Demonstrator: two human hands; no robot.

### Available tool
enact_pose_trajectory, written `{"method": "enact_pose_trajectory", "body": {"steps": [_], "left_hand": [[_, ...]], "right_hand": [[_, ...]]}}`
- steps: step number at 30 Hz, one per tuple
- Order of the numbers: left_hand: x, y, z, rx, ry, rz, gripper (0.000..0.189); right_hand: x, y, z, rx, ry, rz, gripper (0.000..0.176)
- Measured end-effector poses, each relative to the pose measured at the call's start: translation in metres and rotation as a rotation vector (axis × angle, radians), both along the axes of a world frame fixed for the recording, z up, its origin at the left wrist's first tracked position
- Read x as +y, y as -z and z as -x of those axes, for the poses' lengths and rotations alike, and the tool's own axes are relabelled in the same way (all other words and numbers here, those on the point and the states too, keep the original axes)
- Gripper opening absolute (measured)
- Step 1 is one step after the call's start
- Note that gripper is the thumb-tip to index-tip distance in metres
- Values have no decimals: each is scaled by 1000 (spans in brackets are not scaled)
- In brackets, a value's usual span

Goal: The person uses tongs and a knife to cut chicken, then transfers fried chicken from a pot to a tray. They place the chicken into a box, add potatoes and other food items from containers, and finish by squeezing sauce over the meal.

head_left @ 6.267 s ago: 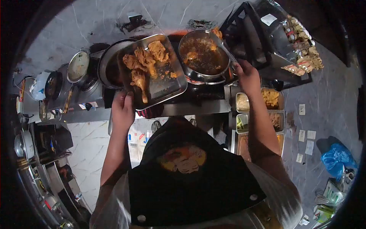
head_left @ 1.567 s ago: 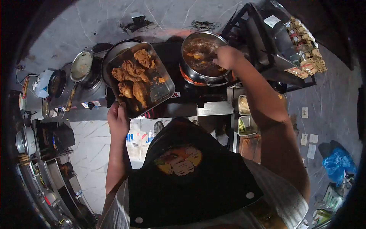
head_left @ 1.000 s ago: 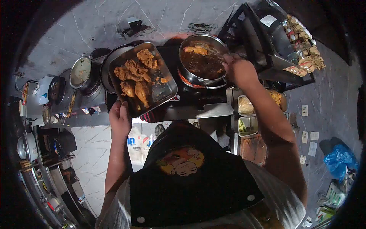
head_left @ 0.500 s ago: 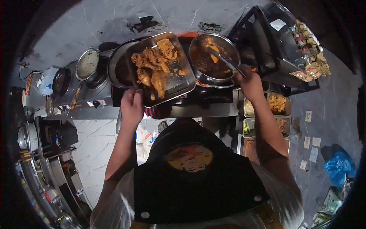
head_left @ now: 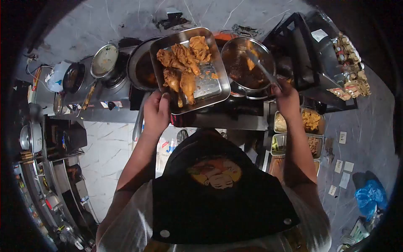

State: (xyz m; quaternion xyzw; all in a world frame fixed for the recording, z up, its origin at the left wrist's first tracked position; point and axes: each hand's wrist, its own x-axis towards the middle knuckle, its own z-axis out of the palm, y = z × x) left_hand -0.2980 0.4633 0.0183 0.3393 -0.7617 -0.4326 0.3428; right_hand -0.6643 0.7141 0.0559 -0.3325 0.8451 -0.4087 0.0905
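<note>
Left hand (head_left: 157,112): your fingers grip the tray (head_left: 213,89) by its near-left corner, fried chicken (head_left: 187,80) inside.
Right hand (head_left: 288,101): you grip tongs (head_left: 264,70) over the right pot (head_left: 272,79).

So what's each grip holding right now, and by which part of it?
The left grip holds the metal tray of fried chicken by its rim, near the lower-left corner. The right grip holds the tongs by the handle end.
</note>
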Motion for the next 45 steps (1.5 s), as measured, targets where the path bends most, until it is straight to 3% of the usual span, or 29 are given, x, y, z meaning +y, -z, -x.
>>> {"method": "enact_pose_trajectory", "body": {"steps": [2,8,11,13,14,16,21,23,25,27,29,31,33,35,36,38,39,41,42,43,45], "left_hand": [[-2,2,0,-4,-1,-9,26],[0,6,-2,37,-14,-85,25],[-3,7,-1,-1,-31,-88,25],[-1,10,-1,60,-53,-141,25],[0,8,-1,56,-53,-141,25],[0,3,3,49,-42,-115,25],[-4,16,-4,-4,-46,-81,26],[-5,18,0,60,-33,-130,26],[-8,19,0,53,-33,-48,25],[-9,23,-2,34,-34,-78,25],[-12,21,-4,-7,-20,-116,24],[-10,15,0,3,-17,-81,24],[-9,9,5,12,-39,-53,24],[-5,7,4,28,-54,-73,25],[-5,5,2,25,-51,-73,25],[-9,3,3,-34,0,-55,24],[-13,8,4,-25,-1,-52,24],[-15,19,2,-1,-19,-57,24],[-13,24,-2,-8,-22,-61,24],[-12,18,-2,-17,-5,-84,24],[-13,9,3,-14,18,-98,24]], "right_hand": [[0,0,3,61,-8,-124,39],[1,-1,10,55,-32,11,38],[-5,-7,6,151,-28,-201,38],[-1,-3,3,-169,-74,183,38],[-2,1,5,-172,-73,183,38],[-2,9,10,14,-15,-99,39],[3,12,1,-122,8,41,43],[3,14,4,89,-10,-108,41],[7,6,-2,140,-63,-168,38],[8,3,-10,-162,17,135,32],[5,-5,-10,-92,6,61,34],[2,-5,-7,59,9,-231,36],[0,-15,-20,117,42,-179,36],[-2,-24,-30,-32,80,24,36],[-1,-18,-28,-35,83,25,36],[-1,-8,-17,214,35,-226,44],[2,-4,-14,223,35,-223,44],[3,-6,-24,-36,88,19,46],[4,-12,-24,-69,63,-8,43],[6,-7,-22,-73,66,-8,43],[11,1,-12,170,-29,-156,43]]}}
